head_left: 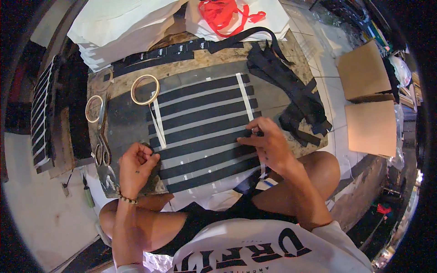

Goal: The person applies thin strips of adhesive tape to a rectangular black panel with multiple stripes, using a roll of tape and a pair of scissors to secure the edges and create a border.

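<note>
Several black fabric strips [205, 136] lie side by side across a grey board [123, 132] in front of me. At their left ends my left hand [136, 167] is closed, thumb against curled fingers; whatever the fingertips hold is hidden. My right hand [271, 144] has its thumb and index finger on the right end of one lower strip. White tape [245, 96] crosses the strips near their right ends and passes under that hand. From a tape roll [144, 89] standing at the upper left, another length of tape [158, 125] runs down over the left ends.
Scissors [101, 143] and a second tape roll [94, 109] lie at the board's left. Loose black strips [291, 91] are heaped at the right. Behind stand white sheet stacks [118, 27], one with red ribbon [221, 16] on top. Cardboard boxes [371, 127] sit at the far right.
</note>
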Tool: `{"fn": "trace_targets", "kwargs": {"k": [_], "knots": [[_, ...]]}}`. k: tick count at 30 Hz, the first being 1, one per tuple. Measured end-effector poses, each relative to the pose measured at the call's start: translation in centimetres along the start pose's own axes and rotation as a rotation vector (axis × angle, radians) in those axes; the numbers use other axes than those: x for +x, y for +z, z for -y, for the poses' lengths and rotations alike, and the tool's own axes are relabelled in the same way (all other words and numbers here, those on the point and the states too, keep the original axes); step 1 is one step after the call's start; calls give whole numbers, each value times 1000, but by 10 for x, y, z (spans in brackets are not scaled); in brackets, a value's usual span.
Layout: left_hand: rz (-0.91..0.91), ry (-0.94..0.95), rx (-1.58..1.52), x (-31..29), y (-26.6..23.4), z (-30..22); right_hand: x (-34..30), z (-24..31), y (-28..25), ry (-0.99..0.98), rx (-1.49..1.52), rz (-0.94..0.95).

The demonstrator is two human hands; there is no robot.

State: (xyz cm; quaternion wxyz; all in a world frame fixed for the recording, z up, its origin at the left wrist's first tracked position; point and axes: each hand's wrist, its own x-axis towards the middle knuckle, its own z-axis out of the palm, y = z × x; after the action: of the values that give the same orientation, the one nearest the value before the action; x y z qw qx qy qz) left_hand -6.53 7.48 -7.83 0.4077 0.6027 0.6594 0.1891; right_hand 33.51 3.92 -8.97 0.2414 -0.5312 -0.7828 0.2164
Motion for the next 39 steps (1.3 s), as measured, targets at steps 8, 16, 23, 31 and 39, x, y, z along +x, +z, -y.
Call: {"fn": "trace_targets", "kwargs": {"k": [8, 16, 23, 31, 39], "knots": [[-55, 26, -20, -1, 3, 9, 4, 1, 2, -53, 18, -7], [-66, 10, -28, -2, 2, 2, 2, 4, -2, -14, 20, 4], [-72, 28, -25, -2, 3, 1, 2, 4, -2, 5, -3, 26], [-89, 122, 67, -2, 2, -5, 4, 6, -7, -25, 7, 14], [-33, -4, -25, -2, 2, 3, 8, 12, -8, 8, -7, 56]]}}
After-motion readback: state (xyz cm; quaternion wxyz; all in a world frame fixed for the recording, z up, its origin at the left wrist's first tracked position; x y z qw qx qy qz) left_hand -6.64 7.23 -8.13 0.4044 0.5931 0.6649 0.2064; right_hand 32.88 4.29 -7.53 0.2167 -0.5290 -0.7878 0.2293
